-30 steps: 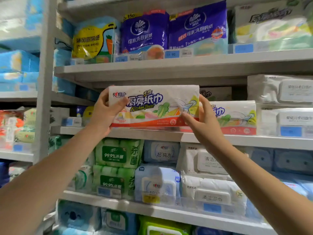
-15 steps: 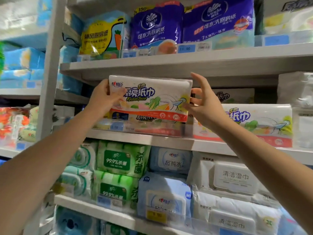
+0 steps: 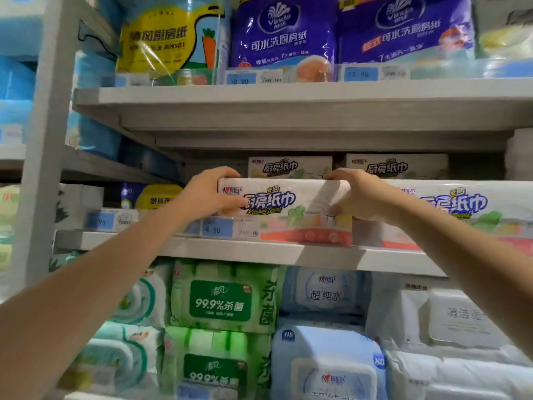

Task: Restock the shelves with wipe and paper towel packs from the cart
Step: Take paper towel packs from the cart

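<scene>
On the left, my left hand [image 3: 207, 194] grips the left end of the kitchen towel pack [image 3: 291, 215]. The fingers curl over its top edge and the thumb presses on the printed front. The pack stands at the front of the middle shelf [image 3: 138, 241], with its lower edge down at the shelf lip and a blue price tag [image 3: 217, 228] by its lower left corner. I cannot tell whether its full weight is on the shelf yet.

I judge it light and soft: folded paper in thin film that dents under a squeeze and may be a little slick. It is not fragile, though a hard pinch in the middle would crease the face. The short ends look like the right places to hold it, with one hand on each.

Its long axis runs left to right, parallel to the shelf edge. The printed face points out toward me and the lettering is upright. Two packs behind [image 3: 290, 167] with the same print show above its top edge, deeper in.

At the right end, my right hand [image 3: 363, 197] grips the pack the same way, fingers over the top and thumb on the front. Just beyond it, a neighbouring pack [image 3: 455, 209] faces the same way. My hand covers the gap, so I cannot tell whether the two touch.
</scene>
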